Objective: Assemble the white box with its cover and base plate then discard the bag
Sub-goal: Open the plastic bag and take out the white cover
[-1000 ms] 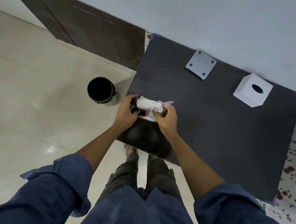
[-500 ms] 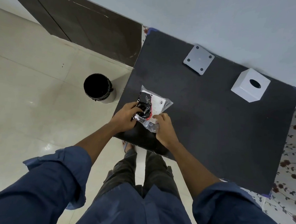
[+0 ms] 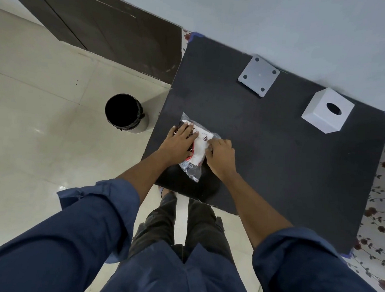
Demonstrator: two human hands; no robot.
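With the left hand pressed flat, fingers spread, on the bag, its edge is best pinched and peeled open gently by the right hand, whose fingers curl onto the plastic.

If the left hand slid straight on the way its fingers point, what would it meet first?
The left hand lies flat on the clear plastic bag, fingers pointing up-right across the black tabletop. Past the bag's far edge the way looks free; the grey base plate probably lies nearest that line.
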